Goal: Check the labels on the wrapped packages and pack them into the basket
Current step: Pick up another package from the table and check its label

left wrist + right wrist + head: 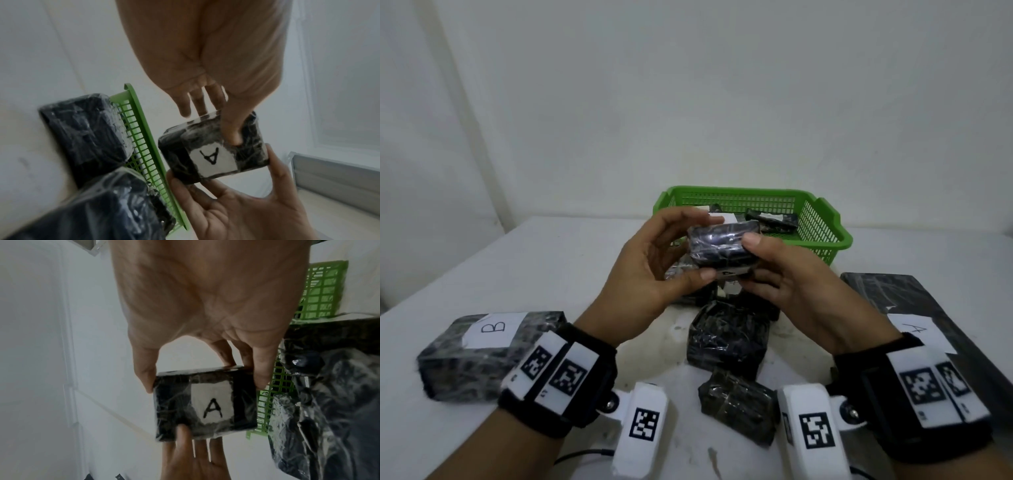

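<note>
A white table (465, 274) is seen, on which one long black package (914, 308) with a label marked A lies at the right edge, and one broad package (465, 363) labelled B lies at the left. One green basket (822, 222) stands at the far side of the table; two wrapped packages can be made out inside it, though more may be hidden behind the hands. Between the wrists two smaller packages (726, 335) lie near each other on the table, and at least one more is partly hidden under the hands. One small package (722, 248) is held in the air in front of the basket, its white label (212, 404) marked A turned toward the wrist cameras. It is gripped by the left hand (654, 270), thumb on the near edge and fingers curled over the far side, and by the right hand (791, 287), thumb on top and fingers beneath.
</note>
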